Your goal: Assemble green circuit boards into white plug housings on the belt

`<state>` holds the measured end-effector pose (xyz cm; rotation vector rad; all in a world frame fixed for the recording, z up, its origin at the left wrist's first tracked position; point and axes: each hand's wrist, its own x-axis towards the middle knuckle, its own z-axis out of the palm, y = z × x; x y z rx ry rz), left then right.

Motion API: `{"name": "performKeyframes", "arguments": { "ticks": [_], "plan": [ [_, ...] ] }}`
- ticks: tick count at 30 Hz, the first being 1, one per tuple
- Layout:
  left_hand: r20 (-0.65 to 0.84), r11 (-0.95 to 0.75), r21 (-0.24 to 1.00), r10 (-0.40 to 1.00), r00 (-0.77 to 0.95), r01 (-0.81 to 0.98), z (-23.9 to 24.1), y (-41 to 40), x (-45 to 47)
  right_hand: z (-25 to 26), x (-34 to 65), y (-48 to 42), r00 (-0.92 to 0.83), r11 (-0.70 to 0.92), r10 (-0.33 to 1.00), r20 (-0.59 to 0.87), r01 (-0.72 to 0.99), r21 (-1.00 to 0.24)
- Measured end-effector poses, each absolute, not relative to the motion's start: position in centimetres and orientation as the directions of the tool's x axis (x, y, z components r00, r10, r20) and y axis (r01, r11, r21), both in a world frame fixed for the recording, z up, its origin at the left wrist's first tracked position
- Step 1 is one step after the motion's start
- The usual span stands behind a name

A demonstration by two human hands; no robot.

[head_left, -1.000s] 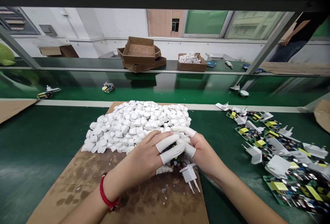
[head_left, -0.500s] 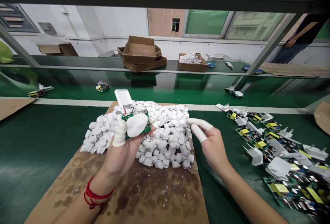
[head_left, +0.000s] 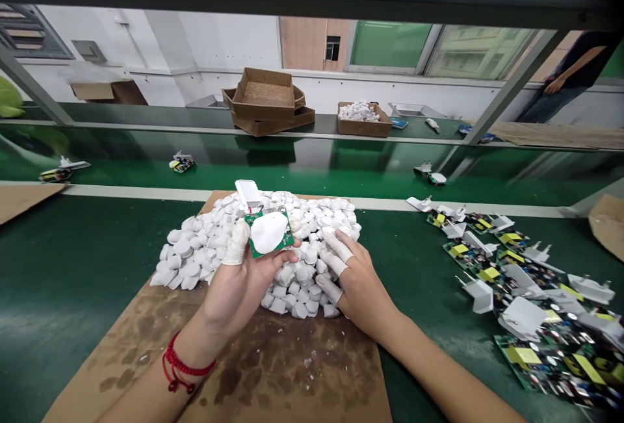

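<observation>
My left hand (head_left: 244,280) is closed round the edges of a green circuit board (head_left: 256,244). A round white pad (head_left: 269,232) lies on the board's upward face. Wired to the board, a white plastic plug casing (head_left: 248,193) sticks up behind it. My right hand (head_left: 353,277) has its fingers spread, their tips on the right side of a heap of white pads (head_left: 297,293). Nothing shows clearly between those fingers. White finger cots cover fingertips on both hands. Under the heap lies a stained cardboard sheet (head_left: 253,371).
Several circuit boards with plug casings (head_left: 524,319) lie on the right of the green bench. Others, such as one board (head_left: 182,162), sit on the green belt behind. Cardboard trays (head_left: 267,111) and a box of white pieces (head_left: 364,127) stand on the shelf. A person (head_left: 568,78) stands far right.
My right hand has moved left from the heap's edge onto the pads, its fingers spreading. My left hand has shifted slightly right with the board. The boards on the belt have slid left.
</observation>
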<state>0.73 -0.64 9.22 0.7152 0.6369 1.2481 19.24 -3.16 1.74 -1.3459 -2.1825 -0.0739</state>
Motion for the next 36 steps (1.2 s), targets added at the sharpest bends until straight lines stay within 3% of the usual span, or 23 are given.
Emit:
{"name": "performKeyframes", "arguments": {
  "ticks": [6,10,16,24,30,33,36],
  "plan": [
    [-0.074,0.219,0.771,0.963,0.258,-0.598,9.1,-0.9,0.7,2.4,19.5,-3.2,-0.310,0.515,0.799,0.516,0.796,-0.318],
    [-0.118,0.260,0.771,0.955,0.271,-0.581,9.3,-1.0,0.8,3.2,19.9,-3.4,-0.326,0.496,0.832,0.449,0.801,-0.337],
    [-0.076,0.223,0.848,0.949,0.306,-0.481,8.8,-1.3,0.7,3.4,20.5,-3.1,-0.395,0.514,0.841,0.369,0.796,-0.320],
    [-0.104,0.220,0.917,0.938,0.332,-0.334,9.3,-1.8,0.8,4.2,21.0,-3.0,-0.472,0.556,0.831,0.295,0.721,-0.413],
    [-0.125,0.235,0.922,0.934,0.336,-0.309,9.3,-1.7,0.8,4.1,21.4,-2.9,-0.506,0.579,0.813,0.288,0.755,-0.306],
    [-0.087,0.185,0.953,0.926,0.366,-0.241,8.6,-1.3,0.4,3.8,21.5,-2.7,-0.509,0.597,0.797,0.324,0.743,-0.302],
    [0.066,-0.062,0.998,0.880,0.470,-0.022,8.3,-1.0,0.0,3.9,21.6,-2.5,-0.429,0.610,0.786,0.445,0.651,-0.451]
  ]
}}
